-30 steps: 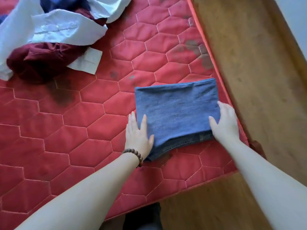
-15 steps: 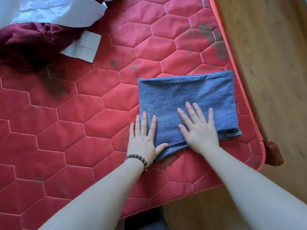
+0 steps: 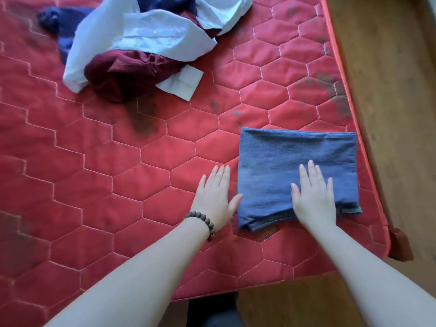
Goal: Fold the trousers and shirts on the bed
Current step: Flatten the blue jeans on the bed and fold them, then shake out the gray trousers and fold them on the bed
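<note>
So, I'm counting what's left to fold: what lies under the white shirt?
Under the white shirt a maroon garment and a dark blue one stick out. How much more cloth is beneath cannot be seen; the shirt covers it.

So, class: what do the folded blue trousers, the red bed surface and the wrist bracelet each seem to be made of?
Folded blue trousers: likely denim, matte with a faded weave and a stitched hem.
Red bed surface: quilted fabric with a slight sheen, stitched in hexagons, stained in places.
Bracelet: round dark brown beads, perhaps wood; too small to be sure.
</note>
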